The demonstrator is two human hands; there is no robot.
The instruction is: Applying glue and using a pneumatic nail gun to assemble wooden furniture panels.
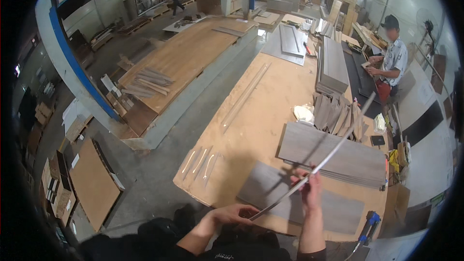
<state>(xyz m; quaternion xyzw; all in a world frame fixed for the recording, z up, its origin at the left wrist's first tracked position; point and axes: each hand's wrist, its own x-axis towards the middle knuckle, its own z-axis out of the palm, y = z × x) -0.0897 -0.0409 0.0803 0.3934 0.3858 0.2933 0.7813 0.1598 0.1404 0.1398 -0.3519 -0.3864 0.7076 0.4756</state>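
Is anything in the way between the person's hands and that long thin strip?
No, nothing visible is in the way. The left hand holds the long thin strip at its near end, and the right hand grips it farther along. A flat grey board lies below, not between them.

Lit brightly across table (263, 104) | shadowed softly at near end | glare-spotted on right wall (408, 0) | dim at far left | bowed toward black rim | soft in distance
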